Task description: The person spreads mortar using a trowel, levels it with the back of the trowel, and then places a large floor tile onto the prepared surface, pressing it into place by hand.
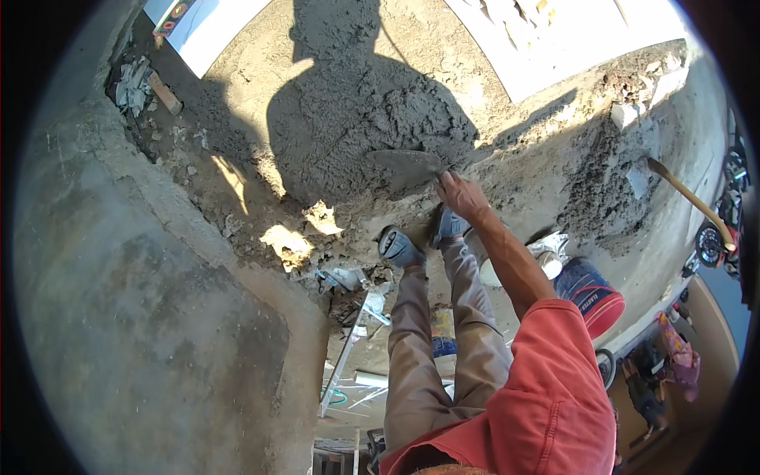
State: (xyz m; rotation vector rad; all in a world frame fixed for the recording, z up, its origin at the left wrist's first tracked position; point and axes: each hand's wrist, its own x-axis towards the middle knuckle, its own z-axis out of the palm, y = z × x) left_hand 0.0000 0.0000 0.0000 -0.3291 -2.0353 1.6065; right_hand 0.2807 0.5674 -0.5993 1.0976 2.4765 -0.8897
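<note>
A person in a red shirt and grey-brown trousers looked down at a heap of wet grey mortar (380,134) on a rough concrete floor (158,317). The right hand (459,194) was closed around the handle of a flat mason's trowel (404,166), whose blade rested on the near edge of the heap, just ahead of both shoes. The left hand was out of sight. A shovel (689,198) with a yellow handle lay well to the right of the hand, beside a smaller mortar pile. Working the mortar well probably meant keeping the blade low and slicing under the heap's edge.
</note>
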